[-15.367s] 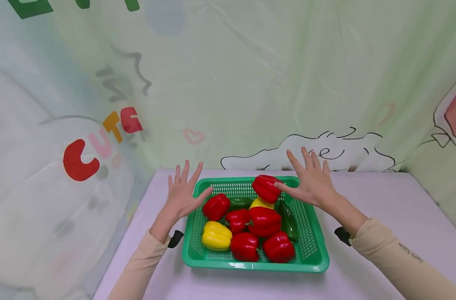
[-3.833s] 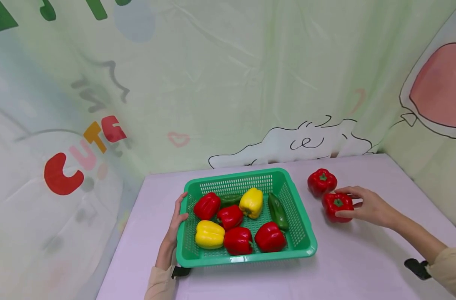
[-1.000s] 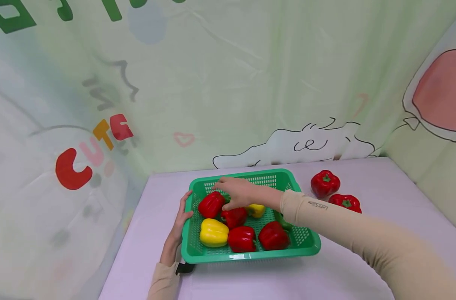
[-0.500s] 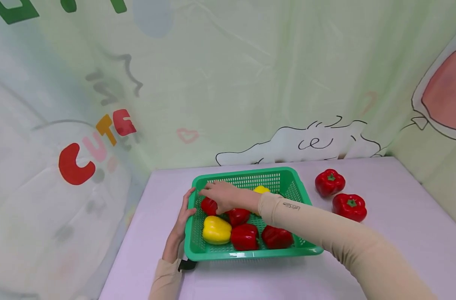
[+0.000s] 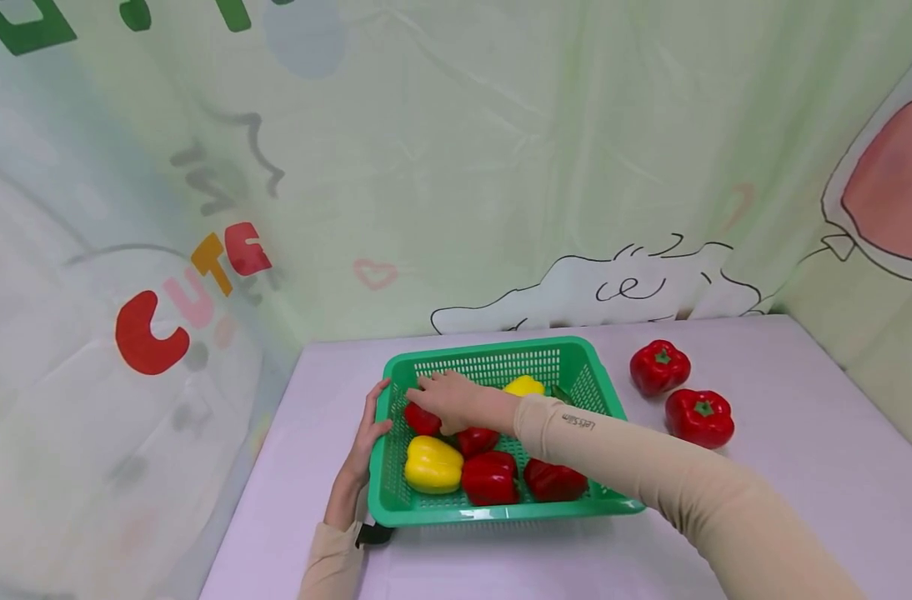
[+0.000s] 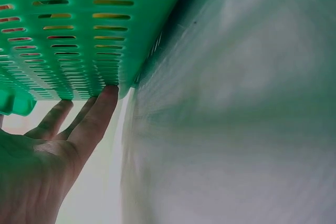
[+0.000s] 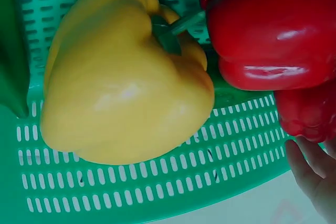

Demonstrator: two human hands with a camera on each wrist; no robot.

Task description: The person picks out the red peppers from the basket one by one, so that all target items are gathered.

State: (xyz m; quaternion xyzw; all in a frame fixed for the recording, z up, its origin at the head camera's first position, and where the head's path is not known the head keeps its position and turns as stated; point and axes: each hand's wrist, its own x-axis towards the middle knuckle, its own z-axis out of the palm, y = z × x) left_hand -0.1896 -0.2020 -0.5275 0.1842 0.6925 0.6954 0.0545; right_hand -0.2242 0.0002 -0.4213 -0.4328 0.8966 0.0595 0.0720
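Since a second ago the right hand (image 5: 448, 400) has sunk deeper into the green basket (image 5: 576, 367) at centre frame, fingers closing over the far-left red pepper (image 5: 420, 419), while the left hand (image 5: 368, 433) stays flat against its left wall.

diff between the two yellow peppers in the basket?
The front yellow pepper lies fully in view by the green basket's left front; the rear yellow pepper is partly hidden behind the right hand's forearm, near the far wall. Both are glossy yellow bell peppers.
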